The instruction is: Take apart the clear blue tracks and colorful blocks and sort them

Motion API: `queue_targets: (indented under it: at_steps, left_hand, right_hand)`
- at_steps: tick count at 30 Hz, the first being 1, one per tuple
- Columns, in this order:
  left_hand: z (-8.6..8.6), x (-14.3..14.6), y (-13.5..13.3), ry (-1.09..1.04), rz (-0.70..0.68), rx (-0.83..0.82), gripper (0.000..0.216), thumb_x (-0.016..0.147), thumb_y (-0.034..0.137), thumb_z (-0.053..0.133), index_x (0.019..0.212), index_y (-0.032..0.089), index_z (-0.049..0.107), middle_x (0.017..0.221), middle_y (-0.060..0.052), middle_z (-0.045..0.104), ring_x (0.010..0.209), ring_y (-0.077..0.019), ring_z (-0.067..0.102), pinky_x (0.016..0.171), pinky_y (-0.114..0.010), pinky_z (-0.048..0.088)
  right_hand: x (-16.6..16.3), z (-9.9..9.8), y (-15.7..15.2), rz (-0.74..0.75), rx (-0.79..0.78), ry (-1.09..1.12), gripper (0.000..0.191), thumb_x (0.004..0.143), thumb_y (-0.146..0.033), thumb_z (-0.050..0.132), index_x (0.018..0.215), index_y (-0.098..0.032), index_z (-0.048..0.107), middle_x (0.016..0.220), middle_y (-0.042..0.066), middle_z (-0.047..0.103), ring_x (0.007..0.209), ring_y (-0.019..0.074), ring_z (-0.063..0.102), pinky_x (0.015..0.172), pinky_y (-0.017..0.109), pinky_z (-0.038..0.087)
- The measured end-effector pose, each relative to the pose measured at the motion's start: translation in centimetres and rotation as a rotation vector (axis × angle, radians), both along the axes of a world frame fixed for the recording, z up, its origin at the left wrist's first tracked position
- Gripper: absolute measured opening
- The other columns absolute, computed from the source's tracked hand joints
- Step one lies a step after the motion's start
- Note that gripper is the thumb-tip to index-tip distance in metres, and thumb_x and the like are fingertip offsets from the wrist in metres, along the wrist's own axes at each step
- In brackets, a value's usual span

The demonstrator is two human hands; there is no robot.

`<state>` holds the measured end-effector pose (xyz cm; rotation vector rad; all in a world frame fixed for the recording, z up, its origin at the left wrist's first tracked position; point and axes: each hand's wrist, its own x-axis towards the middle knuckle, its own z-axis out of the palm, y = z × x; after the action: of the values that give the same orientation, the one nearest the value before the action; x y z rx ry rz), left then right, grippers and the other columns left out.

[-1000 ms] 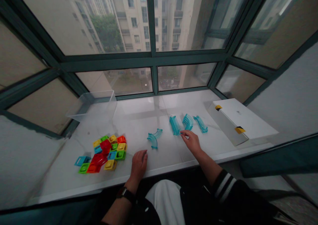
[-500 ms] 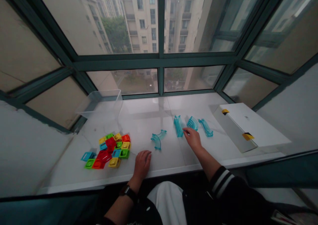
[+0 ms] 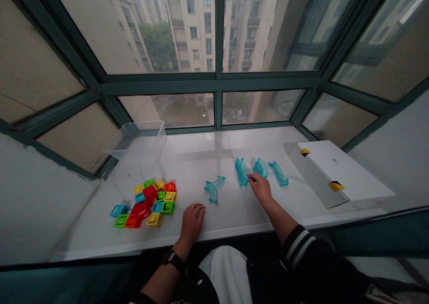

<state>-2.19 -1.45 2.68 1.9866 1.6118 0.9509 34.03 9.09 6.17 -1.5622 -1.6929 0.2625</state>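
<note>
My right hand (image 3: pixel 260 188) rests on the white sill, fingertips at the near end of a curved teal track piece (image 3: pixel 260 167), with a straight teal piece (image 3: pixel 240 171) just left of it and another teal piece (image 3: pixel 278 173) to its right. The fingers look loosely curled and hold nothing I can make out. My left hand (image 3: pixel 192 221) lies palm down near the sill's front edge, fingers together and flat, holding nothing. A curved teal track piece (image 3: pixel 212 188) lies just beyond it. A heap of coloured square blocks (image 3: pixel 147 202) sits to the left.
A clear plastic tub (image 3: pixel 137 141) stands at the back left of the sill (image 3: pixel 197 156). A white box with yellow tabs (image 3: pixel 330 172) lies at the right. Window frames and glass close the far side.
Since a second ago the view has shifted slightly left to right. My right hand has crept a little toward the curved teal piece. My left hand has stayed put.
</note>
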Motion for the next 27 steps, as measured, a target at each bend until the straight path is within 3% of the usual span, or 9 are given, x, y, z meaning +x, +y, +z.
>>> queue_targets:
  at_steps: [27]
  left_hand:
    - [-0.25, 0.07, -0.10, 0.099, -0.006, 0.064, 0.025, 0.102, 0.033, 0.051, 0.104, 0.026, 0.075, 0.114, -0.008, 0.073, 0.111, -0.0270, 0.066, 0.102, -0.048, 0.052]
  right_hand:
    - [0.15, -0.37, -0.02, 0.035, -0.047, 0.017, 0.025, 0.092, -0.027, 0.058, 0.106, -0.020, 0.078, 0.106, 0.010, 0.079, 0.089, 0.0244, 0.074, 0.089, 0.041, 0.059]
